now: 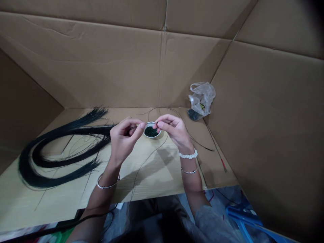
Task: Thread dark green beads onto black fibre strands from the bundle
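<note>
My left hand [124, 136] and my right hand [173, 130] are raised in front of me, fingertips close together. Between them runs a thin dark cord [150, 123], pinched at both ends by thumb and finger. Just behind and below the fingertips stands a small white bowl [152, 137] holding tiny dark green pieces [151, 131], too small to make out singly. A long thin strand [141, 165] curves down over the table to its front edge. Left of my left hand lies a big looped bundle of dark strands [27, 168].
A clear plastic bag [202, 96] with dark contents sits at the back right. Near the right wall lies a thin rod with a red part [223, 164]. Cardboard walls [113, 67] enclose the pale table [106, 189]. A blue plastic object [243, 214] is below the right edge.
</note>
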### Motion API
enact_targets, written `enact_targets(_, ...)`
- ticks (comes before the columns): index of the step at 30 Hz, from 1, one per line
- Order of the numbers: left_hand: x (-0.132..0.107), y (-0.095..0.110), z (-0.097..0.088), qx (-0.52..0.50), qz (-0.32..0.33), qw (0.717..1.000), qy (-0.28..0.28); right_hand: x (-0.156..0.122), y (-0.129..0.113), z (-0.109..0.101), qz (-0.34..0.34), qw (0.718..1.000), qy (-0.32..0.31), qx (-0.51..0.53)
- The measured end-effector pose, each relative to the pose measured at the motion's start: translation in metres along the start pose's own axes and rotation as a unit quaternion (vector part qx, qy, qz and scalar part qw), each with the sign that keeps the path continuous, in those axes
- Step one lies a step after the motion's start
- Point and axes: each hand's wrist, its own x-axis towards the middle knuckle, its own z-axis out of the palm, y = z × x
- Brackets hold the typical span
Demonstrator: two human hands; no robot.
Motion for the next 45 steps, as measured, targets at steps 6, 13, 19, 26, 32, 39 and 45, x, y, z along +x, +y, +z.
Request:
enact_targets(6, -0.0005, 0.0029, -0.0018, 0.021, 0.027, 0.999, -0.012, -0.0017, -0.0025, 0.0012, -0.010, 0.998, -0.001, -0.062)
enact_targets(13, -0.0016, 0.0041, -0.0025, 0.024, 0.029, 0.999, -0.013, -0.0063, -0.0091, 0.0061, -0.038, 0.993, 0.028, -0.111)
enact_targets(19, -0.0020, 0.0044, -0.0016, 0.020, 0.034, 0.999, -0.005, -0.0047, -0.0070, 0.0073, -0.037, 0.994, 0.027, -0.099)
enact_targets(26, -0.0023, 0.0065, -0.0014, 0.013, 0.017, 1.000, -0.004, -0.0045, -0.0058, 0.0060, -0.041, 0.994, 0.025, -0.098)
enact_targets(32, -0.0030, 0.0083, 0.0002, -0.008, -0.020, 1.000, 0.001, -0.0045, -0.0047, 0.0075, -0.049, 0.993, 0.037, -0.106)
enact_targets(39, -0.0054, 0.0104, -0.0008, -0.022, -0.031, 0.999, 0.002, -0.0062, -0.0043, 0.0082, -0.076, 0.993, 0.021, -0.086)
enact_targets(45, -0.0064, 0.0103, -0.0027, -0.021, -0.009, 1.000, -0.005, -0.0064, -0.0049, 0.0081, -0.061, 0.993, 0.022, -0.098)
